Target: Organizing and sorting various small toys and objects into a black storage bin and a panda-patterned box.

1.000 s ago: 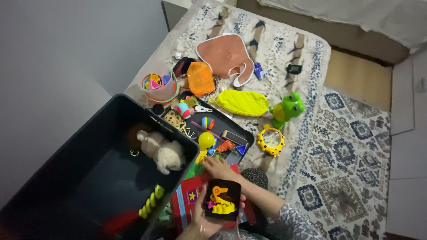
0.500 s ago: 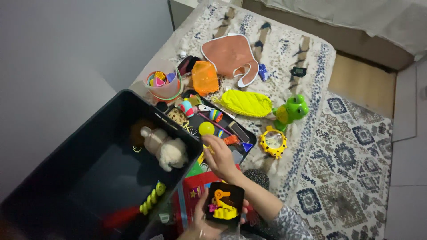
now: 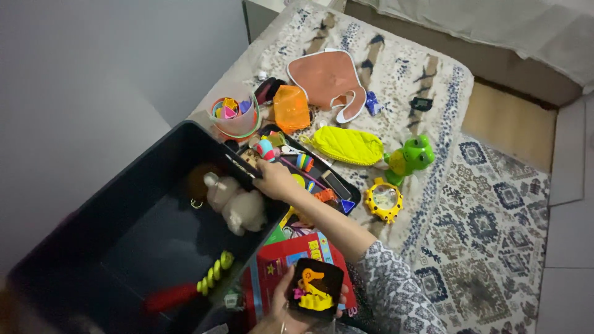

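Observation:
My left hand (image 3: pixel 286 309) is low in view and holds a small black card (image 3: pixel 315 288) with a yellow and pink toy shape on it, above a red picture book (image 3: pixel 278 260). My right hand (image 3: pixel 274 180) reaches out on a patterned sleeve to the near rim of a big black bin (image 3: pixel 142 247), between the bin and a black tray of small toys (image 3: pixel 337 179). Its fingers are curled, and what is inside them is hidden. A beige plush animal (image 3: pixel 238 204) lies in the bin just left of that hand. A yellow ball (image 3: pixel 299 181) peeks out beside the wrist.
The bin also holds a yellow-green beaded toy (image 3: pixel 215 275) and something red (image 3: pixel 170 297). On the patterned blanket lie a pink cup of shapes (image 3: pixel 235 117), an orange box (image 3: pixel 292 108), a peach bib (image 3: pixel 325 77), a neon yellow pouch (image 3: pixel 346 145), a green frog (image 3: pixel 411 158) and a yellow ring toy (image 3: pixel 383 199).
My right hand has moved up and left from the tray's near end to the bin's rim. My left hand has kept the black card still.

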